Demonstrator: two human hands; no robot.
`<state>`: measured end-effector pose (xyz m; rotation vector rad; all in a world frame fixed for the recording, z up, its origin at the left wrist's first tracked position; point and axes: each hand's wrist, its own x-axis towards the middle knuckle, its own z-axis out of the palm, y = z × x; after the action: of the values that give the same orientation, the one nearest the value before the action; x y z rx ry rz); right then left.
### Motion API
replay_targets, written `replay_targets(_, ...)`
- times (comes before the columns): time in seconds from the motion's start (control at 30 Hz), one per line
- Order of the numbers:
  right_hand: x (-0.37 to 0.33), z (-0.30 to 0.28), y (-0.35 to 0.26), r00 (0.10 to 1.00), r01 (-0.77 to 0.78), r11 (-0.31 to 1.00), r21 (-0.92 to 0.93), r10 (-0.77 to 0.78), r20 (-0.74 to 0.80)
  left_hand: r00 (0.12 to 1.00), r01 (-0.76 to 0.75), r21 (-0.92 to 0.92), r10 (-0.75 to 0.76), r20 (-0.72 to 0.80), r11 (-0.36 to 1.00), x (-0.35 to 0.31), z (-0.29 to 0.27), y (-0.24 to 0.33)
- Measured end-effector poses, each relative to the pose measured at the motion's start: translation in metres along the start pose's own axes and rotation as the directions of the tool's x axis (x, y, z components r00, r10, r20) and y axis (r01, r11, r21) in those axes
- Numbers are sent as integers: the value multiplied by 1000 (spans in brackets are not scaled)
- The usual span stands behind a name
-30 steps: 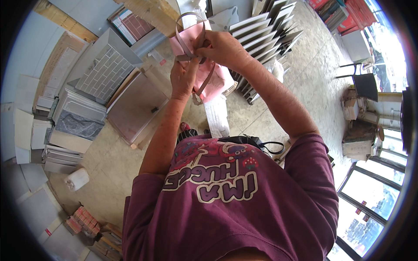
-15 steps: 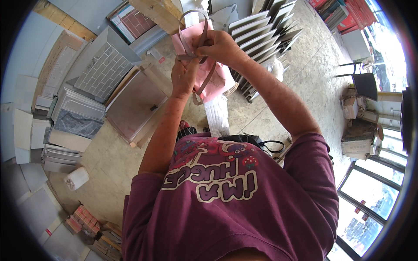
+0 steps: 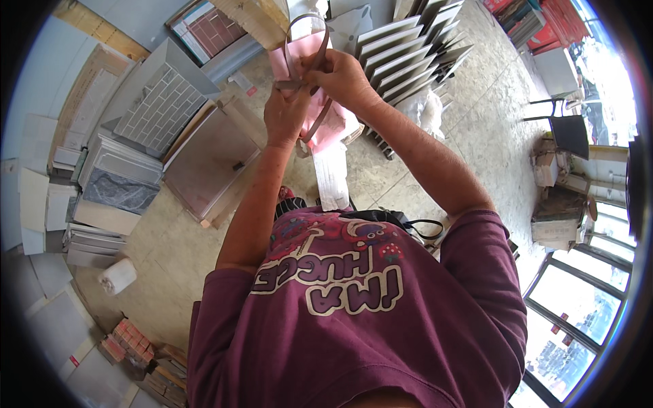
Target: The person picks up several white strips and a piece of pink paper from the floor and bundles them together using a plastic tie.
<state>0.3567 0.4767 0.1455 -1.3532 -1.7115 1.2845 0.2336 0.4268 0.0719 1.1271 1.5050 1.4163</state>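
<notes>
In front of my chest, I hold a brown ribbon-like strap against a sheet of pink wrapping. One loop of the strap stands up above my hands, and another length hangs down over the pink. My left hand is closed, pinching the strap from the left. From the right, my right hand bends its fingers round the same strap where it crosses. The exact crossing is partly hidden by my fingers. Below the pink wrapping a long white piece reaches toward my shirt.
A rack of upright slabs stands just beyond my right hand. To the left are a brick-patterned sample board, stacked panels and a flat brown panel. A white roll lies on the floor. A dark chair stands far right.
The pink wrapping and white piece have tilted slightly, the lower end shifting left. Both hands keep their grip on the strap, the right hand moving only slightly.
</notes>
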Motion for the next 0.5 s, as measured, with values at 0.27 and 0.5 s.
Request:
replay_targets(0.27,1,-1,4,998,-62,983,171,57,33,1000,-8,-48,9,23,999,-5,-4,12)
replay_targets(0.5,4,-15,4,970,48,998,-32,-39,239,996,-57,-96,63,60,994,-5,-6,4)
